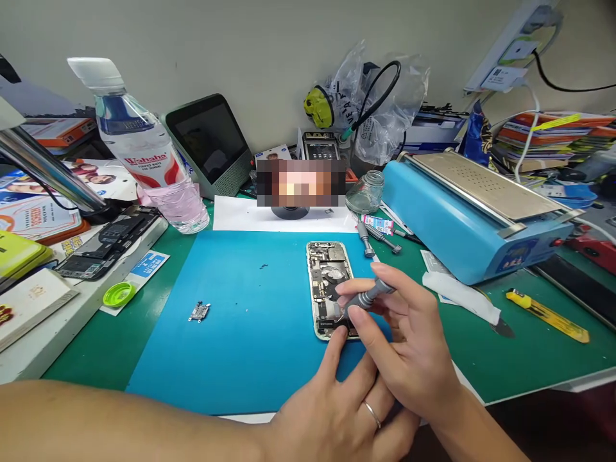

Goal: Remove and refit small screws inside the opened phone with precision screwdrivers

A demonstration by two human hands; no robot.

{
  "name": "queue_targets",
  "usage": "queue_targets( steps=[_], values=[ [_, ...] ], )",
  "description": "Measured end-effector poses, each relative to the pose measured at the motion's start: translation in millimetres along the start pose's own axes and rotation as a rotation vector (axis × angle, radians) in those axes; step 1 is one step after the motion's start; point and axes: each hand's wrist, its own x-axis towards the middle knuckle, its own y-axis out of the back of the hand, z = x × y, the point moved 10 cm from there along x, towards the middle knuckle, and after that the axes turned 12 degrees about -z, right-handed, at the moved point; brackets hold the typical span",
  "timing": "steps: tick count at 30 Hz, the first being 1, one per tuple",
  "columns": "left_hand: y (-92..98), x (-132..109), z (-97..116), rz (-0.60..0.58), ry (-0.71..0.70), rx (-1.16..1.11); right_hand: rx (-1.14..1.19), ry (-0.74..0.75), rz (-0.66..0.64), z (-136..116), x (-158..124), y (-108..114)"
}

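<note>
An opened smartphone (pixel 317 282) lies on the blue work mat (pixel 231 359), its inner boards and battery area exposed. My right hand (pixel 409 340) grips a grey screwdriver (pixel 370 296) between thumb and fingers, tilted down over the phone's lower half. The screwdriver's tip is hard to make out. My left hand (pixel 346 410), with a ring on one finger, has its fingers apart and holds nothing. Its index fingertip touches the phone's bottom end, and the right hand overlaps it in part. A small metal bracket-like phone part (pixel 199 312) rests on the mat to the left.
Two more grey screwdrivers (pixel 364 239) lie behind the phone by a glass jar (pixel 366 191). At right are a blue machine with a metal plate (pixel 433 218), a white cloth-like roll (pixel 462 298) and a yellow cutter (pixel 548 316). A water bottle (pixel 149 154) stands left, near another opened phone (pixel 113 240).
</note>
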Motion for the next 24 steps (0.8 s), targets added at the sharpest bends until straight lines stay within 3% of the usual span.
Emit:
queue_targets(
  steps=[6,13,24],
  values=[
    [5.7,-1.9,6.0,0.095,-0.046,-0.024,-0.105,0.04,-0.022,-10.2,2.1,0.5],
    [-9.3,-7.4,12.8,0.036,-0.108,-0.025,-0.176,0.11,-0.063,-19.6,1.0,-2.2],
    [0.6,-2.7,7.8,0.083,-0.079,-0.008,-0.123,0.077,-0.046,-14.2,-1.0,-0.2]
  ],
)
